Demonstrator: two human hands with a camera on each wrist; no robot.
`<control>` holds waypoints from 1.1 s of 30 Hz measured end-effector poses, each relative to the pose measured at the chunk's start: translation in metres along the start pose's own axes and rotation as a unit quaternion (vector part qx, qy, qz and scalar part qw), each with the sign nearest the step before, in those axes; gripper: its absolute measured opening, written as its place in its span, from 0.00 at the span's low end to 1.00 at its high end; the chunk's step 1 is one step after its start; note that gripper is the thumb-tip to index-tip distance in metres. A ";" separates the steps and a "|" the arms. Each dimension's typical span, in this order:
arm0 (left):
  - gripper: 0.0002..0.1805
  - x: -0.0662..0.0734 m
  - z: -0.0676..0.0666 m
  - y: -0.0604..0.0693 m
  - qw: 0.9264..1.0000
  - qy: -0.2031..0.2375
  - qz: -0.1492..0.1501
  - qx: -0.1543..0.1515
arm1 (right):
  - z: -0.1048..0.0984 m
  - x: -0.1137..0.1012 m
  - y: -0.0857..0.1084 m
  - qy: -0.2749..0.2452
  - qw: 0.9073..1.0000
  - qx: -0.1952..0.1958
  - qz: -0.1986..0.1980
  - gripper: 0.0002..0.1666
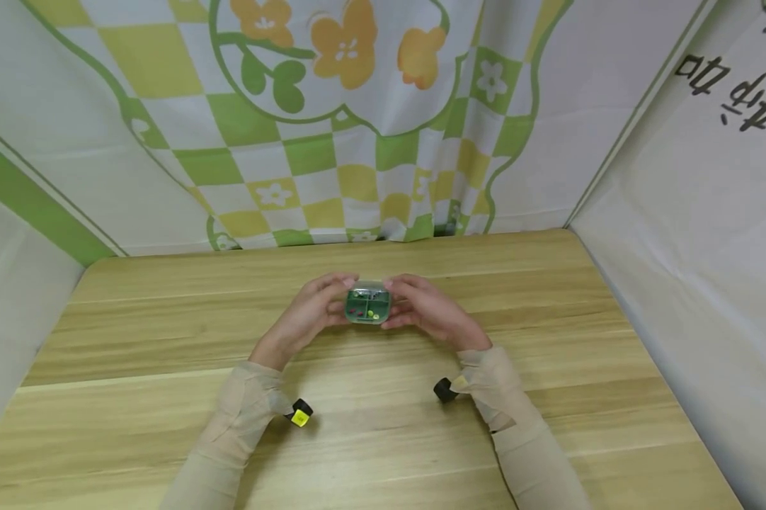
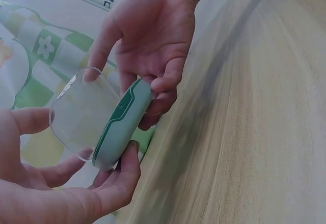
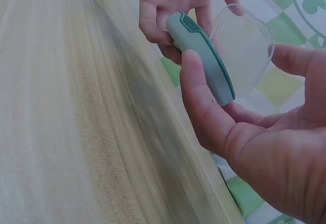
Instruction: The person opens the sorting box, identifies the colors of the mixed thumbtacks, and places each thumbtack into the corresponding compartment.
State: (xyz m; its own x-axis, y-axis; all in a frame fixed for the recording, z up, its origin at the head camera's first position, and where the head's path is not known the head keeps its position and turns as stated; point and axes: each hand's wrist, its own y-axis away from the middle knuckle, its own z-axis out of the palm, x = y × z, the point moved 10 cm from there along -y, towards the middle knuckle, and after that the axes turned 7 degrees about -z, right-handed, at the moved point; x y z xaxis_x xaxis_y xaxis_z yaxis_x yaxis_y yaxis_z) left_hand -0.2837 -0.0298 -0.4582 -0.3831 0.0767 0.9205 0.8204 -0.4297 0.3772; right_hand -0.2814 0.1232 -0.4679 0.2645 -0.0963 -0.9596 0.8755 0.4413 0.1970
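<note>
A small green pill box [image 1: 367, 319] is held up between both hands above the table, its clear lid [image 2: 79, 114] swung open. Inside, dividers form compartments; small red pills [image 1: 355, 312] lie in the near left one and yellow pills [image 1: 373, 314] in the near right one. Contents of the far compartments are hard to make out. The left hand [image 1: 309, 309] grips the box's left side, thumb by the lid. On the opposite side, the right hand [image 1: 435, 309] holds it likewise, with fingers curled against the green base [image 3: 206, 63].
A wood-grain table [image 1: 370, 439] lies beneath the hands. Behind it hangs a green, yellow and white checkered curtain [image 1: 306, 156], with a white wall cloth [image 1: 695, 234] on the right. Small black wrist cameras [image 1: 445, 389] stick out inward from the wrapped forearms.
</note>
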 end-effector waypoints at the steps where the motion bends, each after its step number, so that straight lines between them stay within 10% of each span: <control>1: 0.31 0.000 0.000 0.000 1.000 0.001 0.001 0.001 | 0.000 -0.001 0.000 -0.002 1.000 -0.002 0.002 0.29; 18: 0.32 0.000 0.000 0.002 0.999 -0.027 0.023 0.020 | -0.007 -0.005 0.001 0.052 0.998 0.013 -0.022 0.37; 27: 0.36 -0.010 0.011 0.001 0.997 0.077 -0.002 -0.015 | -0.003 -0.016 0.003 0.123 0.990 0.024 -0.062 0.42; 33: 0.39 -0.011 0.013 0.002 0.998 0.067 -0.008 -0.002 | -0.002 -0.016 0.002 0.113 0.991 0.016 -0.066 0.42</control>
State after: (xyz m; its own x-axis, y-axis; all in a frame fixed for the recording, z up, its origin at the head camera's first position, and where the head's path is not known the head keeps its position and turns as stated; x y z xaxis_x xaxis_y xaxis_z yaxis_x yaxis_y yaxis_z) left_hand -0.2718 -0.0199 -0.4664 -0.4496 -0.0378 0.8924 0.8121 -0.4335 0.3907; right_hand -0.2844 0.1271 -0.4525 0.0524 0.0533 -0.9972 0.9096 0.4095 0.0696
